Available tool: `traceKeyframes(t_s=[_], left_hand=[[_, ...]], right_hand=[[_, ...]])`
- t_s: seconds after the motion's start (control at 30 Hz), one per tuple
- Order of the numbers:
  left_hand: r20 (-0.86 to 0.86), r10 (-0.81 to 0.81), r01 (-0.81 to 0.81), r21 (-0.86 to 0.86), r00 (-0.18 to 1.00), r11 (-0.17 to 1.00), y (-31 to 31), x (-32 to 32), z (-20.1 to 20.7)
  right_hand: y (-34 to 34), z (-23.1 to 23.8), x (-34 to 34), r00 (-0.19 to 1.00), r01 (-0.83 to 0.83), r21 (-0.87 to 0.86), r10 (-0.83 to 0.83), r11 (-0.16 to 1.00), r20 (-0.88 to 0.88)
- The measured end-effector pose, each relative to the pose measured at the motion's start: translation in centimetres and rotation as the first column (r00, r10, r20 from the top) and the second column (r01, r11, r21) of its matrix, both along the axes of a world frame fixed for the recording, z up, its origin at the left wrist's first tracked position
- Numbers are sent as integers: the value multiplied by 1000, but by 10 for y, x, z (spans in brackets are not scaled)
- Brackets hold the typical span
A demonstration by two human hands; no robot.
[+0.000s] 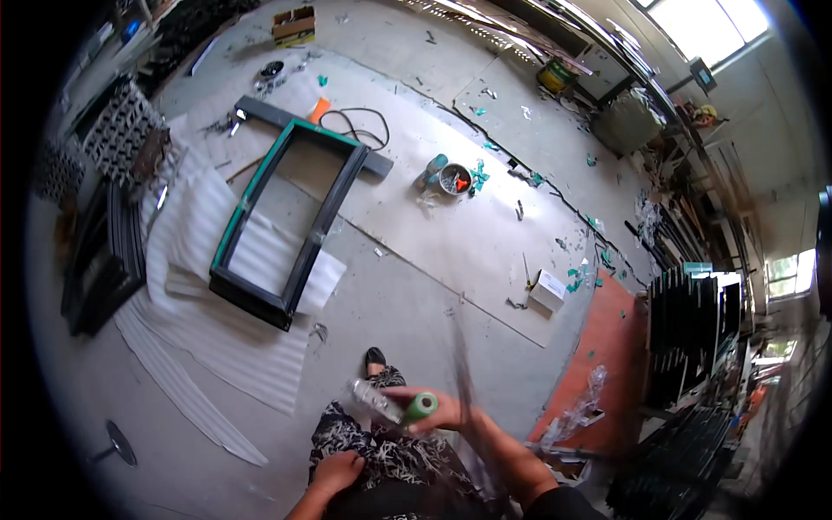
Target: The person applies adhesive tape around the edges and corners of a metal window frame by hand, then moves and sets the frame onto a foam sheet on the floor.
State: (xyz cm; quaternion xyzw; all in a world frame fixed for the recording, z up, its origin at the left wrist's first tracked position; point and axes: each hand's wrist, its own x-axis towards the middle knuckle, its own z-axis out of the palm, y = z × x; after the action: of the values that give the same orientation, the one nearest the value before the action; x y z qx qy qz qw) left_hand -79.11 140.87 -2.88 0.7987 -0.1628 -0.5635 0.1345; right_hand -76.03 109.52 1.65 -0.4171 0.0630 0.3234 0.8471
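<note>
My right hand [446,409] is closed around a small green roll [422,405] with a dark hole at its core, held in front of my legs. Against the same hand lies a clear, shiny plastic piece [374,399]; its exact kind is too blurred to tell. Low over my thigh, my left hand [339,471] is closed with its fingers curled under, so anything inside it is hidden. Ahead on the left is a rectangular black frame [324,227] with green strips along its left and top sides. It rests across a grey bar [374,163] and white foam sheeting [260,247].
Dark frames [108,260] are stacked at the left. A tub [455,179] of small parts, a white box [548,291] and green scraps dot the floor. A red sheet [598,342] and racks of dark profiles [685,334] line the right. A round-based stand [121,443] is lower left.
</note>
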Motion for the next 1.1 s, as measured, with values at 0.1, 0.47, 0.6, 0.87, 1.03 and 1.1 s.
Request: traceKeyframes(t_s=[0.1, 0.47, 0.6, 0.87, 1.03, 1.1], left_hand=[[-167, -128, 31, -488, 978, 872, -88, 75, 115], [-535, -752, -724, -680, 385, 114, -282, 227, 349], [-570, -759, -830, -553, 314, 72, -301, 315, 365], [-618, -728, -925, -376, 297, -59, -311, 470, 398], [-697, -602, -920, -284, 391, -269, -283, 533, 425], [-736, -474, -858, -292, 484, -423, -268, 537, 441]], right_hand=[[-34, 27, -10, 943, 295, -124, -310, 947, -125], [-69, 40, 15, 786, 559, -64, -553, 827, -278], [-89, 34, 78, 800, 537, -103, -544, 837, -254], [-122, 73, 230, 851, 461, -149, -483, 875, -205], [-117, 91, 296, 889, 389, -118, -406, 913, -213], [-118, 95, 316, 936, 285, -108, -300, 953, -181]])
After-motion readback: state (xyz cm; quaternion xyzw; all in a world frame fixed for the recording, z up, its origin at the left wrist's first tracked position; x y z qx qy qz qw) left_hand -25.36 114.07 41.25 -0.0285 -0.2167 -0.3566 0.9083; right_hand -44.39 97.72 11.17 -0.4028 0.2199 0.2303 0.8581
